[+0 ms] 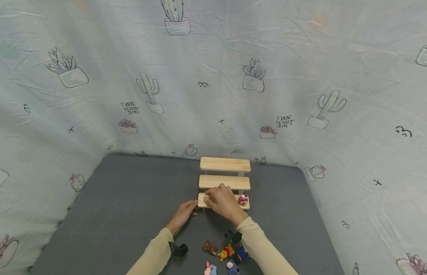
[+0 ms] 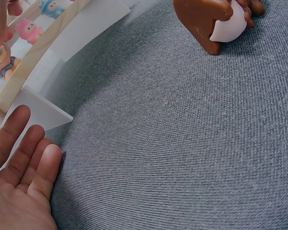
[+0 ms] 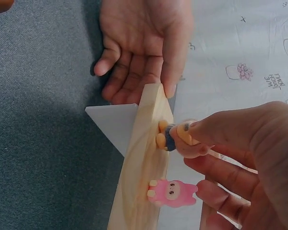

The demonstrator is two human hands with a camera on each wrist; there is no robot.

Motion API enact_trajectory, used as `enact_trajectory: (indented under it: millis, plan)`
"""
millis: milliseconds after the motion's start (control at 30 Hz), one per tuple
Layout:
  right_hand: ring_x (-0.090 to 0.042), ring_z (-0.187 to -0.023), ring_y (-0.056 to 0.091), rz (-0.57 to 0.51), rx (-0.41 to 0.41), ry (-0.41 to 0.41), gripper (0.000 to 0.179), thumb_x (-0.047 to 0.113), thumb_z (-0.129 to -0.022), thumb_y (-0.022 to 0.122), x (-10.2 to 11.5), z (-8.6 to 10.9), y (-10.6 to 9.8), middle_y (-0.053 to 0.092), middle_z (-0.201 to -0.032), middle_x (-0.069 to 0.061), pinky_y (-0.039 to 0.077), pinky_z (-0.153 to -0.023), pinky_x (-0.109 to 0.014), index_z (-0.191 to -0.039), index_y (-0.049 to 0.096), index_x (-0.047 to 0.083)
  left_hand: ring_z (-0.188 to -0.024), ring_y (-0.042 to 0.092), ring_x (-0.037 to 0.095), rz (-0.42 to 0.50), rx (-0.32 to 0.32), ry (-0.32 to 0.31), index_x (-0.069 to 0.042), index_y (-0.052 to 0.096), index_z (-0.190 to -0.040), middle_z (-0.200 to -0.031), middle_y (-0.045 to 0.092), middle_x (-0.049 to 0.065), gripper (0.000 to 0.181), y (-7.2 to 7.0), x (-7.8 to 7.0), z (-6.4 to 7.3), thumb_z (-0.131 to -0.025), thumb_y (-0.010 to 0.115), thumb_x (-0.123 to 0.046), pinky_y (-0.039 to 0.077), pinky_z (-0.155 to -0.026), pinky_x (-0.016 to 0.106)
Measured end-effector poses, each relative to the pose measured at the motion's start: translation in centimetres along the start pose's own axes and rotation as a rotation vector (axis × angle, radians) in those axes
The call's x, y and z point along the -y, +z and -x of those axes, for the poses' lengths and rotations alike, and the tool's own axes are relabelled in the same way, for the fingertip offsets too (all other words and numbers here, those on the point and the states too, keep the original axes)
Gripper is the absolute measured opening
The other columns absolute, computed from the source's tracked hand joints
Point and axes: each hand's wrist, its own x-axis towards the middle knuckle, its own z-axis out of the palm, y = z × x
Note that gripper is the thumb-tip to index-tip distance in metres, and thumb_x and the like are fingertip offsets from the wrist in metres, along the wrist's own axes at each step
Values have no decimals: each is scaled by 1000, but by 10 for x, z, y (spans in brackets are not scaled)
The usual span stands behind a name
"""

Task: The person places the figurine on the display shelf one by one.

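My right hand (image 1: 223, 200) is over the lowest board of a three-tier wooden display stand (image 1: 227, 182). Thumb and fingers pinch a small figurine (image 3: 170, 138) with a peach hood and blue clothes, its feet at the board's surface. Beside it on the same board stands a pink figurine (image 3: 175, 192), and a blue-hatted figurine (image 2: 50, 8) is farther along. A dark pink and white figurine (image 1: 243, 199) occupies the board's right end. At the left end, my left hand (image 1: 182, 215) rests its thumb against the board, fingers loosely extended near the white side support (image 2: 41, 108).
Several figurines lie on the grey cloth between my forearms: a brown one (image 1: 210, 247), a yellow bear in red (image 1: 226, 252), a blue-purple one (image 1: 232, 267), and a pink-eared one (image 1: 210, 269). A cactus-print curtain (image 1: 227, 84) hangs close behind the stand.
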Motion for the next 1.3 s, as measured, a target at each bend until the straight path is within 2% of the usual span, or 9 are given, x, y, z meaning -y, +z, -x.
enact_trajectory:
  millis: [133,333,633,733,867,967,1033,1200,1300]
  plan:
    - [-13,-88,52,5,9,2,19,33,-98,68,1,0,-1,76,-108,6,35,-76,-28,-112,75,21,-99,63,24,-25,-25,1,3,67,-115,-111,65,13,40,2,0,-1,-108,49,-33,55,-86,39]
    - [-14,-91,54,-2,-2,5,25,35,-99,66,1,4,-4,75,-115,5,37,-77,-29,-118,73,20,-98,64,23,-10,1,9,1,68,-116,-112,66,12,42,-1,0,0,-107,51,-36,55,-85,38]
    - [-16,-91,55,-70,-77,17,30,34,-99,66,6,17,-21,73,-118,-1,40,-79,-33,-123,71,16,-97,64,20,2,44,1,0,68,-118,-113,66,12,44,-4,-1,0,-107,50,-38,55,-84,32]
    - [-17,-92,55,-99,-84,13,28,28,-98,69,9,20,-27,72,-119,-1,41,-82,-35,-124,70,17,-95,63,18,-6,48,-4,0,68,-118,-114,66,12,44,-5,-1,0,-107,49,-38,54,-83,30]
    - [-18,-95,56,-246,-67,6,30,13,-97,68,12,27,-38,70,-123,-4,44,-81,-32,-127,68,14,-94,62,16,-6,49,-7,-1,68,-117,-113,66,11,44,-5,0,-1,-107,49,-39,53,-83,30]
    - [-19,-96,59,-422,-23,14,32,10,-99,63,12,33,-46,68,-127,-7,48,-73,-29,-131,64,12,-94,63,16,-7,51,-8,-1,68,-116,-113,65,10,46,-5,1,-1,-106,50,-42,54,-83,31]
    - [-19,-96,60,-503,6,20,32,11,-101,61,12,37,-50,67,-128,-7,49,-68,-27,-133,63,10,-95,63,17,-2,50,-9,-1,68,-117,-113,65,11,48,-5,0,-1,-105,51,-45,54,-84,31]
    - [-14,-90,61,-593,36,17,27,11,-101,61,9,46,-54,69,-125,-5,51,-72,-26,-127,67,13,-98,62,18,6,53,-10,-1,68,-115,-114,65,12,51,-4,-1,-3,-104,53,-48,54,-84,31]
    - [-11,-87,60,-673,50,15,26,11,-101,61,9,51,-56,70,-125,-9,53,-74,-29,-125,68,17,-98,62,18,6,52,-8,-1,69,-113,-113,65,12,49,-3,-2,-3,-103,54,-47,54,-83,30]
